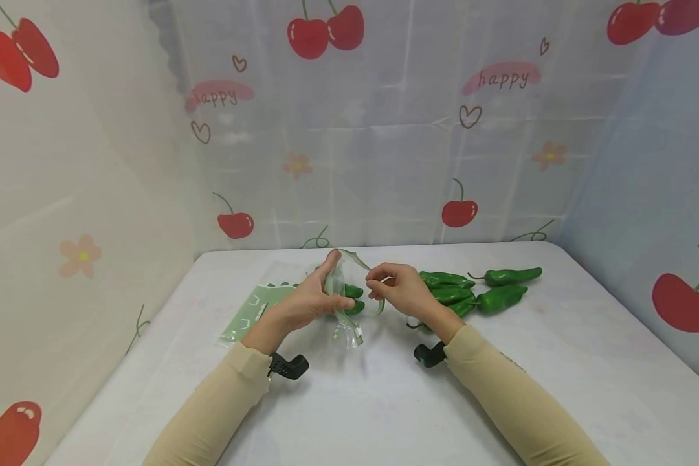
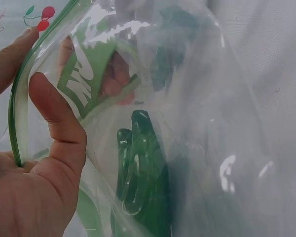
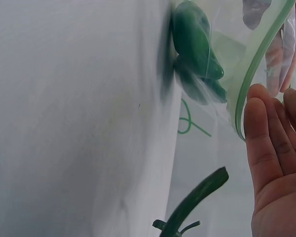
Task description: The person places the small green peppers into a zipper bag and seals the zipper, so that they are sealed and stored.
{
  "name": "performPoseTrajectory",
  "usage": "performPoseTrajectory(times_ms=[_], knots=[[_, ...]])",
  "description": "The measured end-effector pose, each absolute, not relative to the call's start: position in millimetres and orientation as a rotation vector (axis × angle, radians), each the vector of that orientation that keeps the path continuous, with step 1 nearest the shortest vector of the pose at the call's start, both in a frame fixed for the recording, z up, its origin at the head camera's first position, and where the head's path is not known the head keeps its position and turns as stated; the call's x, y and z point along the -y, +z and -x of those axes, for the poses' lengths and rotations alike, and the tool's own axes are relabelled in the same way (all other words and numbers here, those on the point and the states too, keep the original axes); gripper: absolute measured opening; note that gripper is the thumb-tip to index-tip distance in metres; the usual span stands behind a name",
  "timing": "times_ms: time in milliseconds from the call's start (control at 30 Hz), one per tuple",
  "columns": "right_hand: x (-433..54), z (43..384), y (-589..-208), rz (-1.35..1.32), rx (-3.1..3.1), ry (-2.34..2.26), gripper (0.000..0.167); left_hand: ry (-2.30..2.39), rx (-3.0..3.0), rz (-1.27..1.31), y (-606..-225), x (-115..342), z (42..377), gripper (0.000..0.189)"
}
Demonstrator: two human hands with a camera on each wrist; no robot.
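Note:
A clear zip bag (image 2: 197, 128) with a green zip strip (image 3: 260, 54) hangs above the table, its mouth spread between both hands. My left hand (image 1: 311, 294) holds one side of the mouth, thumb and index finger wide apart along the rim. Curled fingers of my right hand (image 1: 404, 288) grip the opposite side at the green strip; in the right wrist view its fingertips (image 3: 256, 111) are right at the strip. Green peppers (image 2: 140, 173) show through the film, between the hands in the head view.
A flat green-printed zip bag (image 1: 241, 320) lies on the white table (image 1: 338, 414) left of the hands. Several green peppers (image 1: 503, 298) lie to the right, close past the right hand. A printed curtain (image 1: 378, 155) stands behind the table and at both sides.

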State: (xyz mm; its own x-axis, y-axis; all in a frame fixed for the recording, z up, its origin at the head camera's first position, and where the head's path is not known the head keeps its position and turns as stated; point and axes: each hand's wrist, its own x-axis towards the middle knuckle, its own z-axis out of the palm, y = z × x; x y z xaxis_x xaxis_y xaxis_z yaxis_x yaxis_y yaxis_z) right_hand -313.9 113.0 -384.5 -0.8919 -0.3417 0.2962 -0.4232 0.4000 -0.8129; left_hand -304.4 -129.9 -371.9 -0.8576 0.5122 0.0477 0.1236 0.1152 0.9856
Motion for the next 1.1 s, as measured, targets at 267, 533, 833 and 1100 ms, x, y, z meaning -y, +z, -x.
performPoseTrajectory(times_ms=[267,533,833,1100], knots=[[-112.1,313.7,-386.1,-0.707,2.574,1.511,0.021,1.797,-2.097,-0.624,-372.8,130.5,304.2,0.125],[-113.4,314.2,-386.0,-0.737,2.571,1.532,0.016,1.798,-2.112,-0.623,-372.0,130.3,304.2,0.124],[-124.4,312.9,-379.0,-0.789,2.592,1.518,0.014,1.798,-2.124,-0.64,-370.1,130.1,304.9,0.124],[-141.8,318.7,-372.0,-0.852,2.628,1.483,0.016,1.809,-2.1,-0.633,-370.7,131.4,304.8,0.125]])
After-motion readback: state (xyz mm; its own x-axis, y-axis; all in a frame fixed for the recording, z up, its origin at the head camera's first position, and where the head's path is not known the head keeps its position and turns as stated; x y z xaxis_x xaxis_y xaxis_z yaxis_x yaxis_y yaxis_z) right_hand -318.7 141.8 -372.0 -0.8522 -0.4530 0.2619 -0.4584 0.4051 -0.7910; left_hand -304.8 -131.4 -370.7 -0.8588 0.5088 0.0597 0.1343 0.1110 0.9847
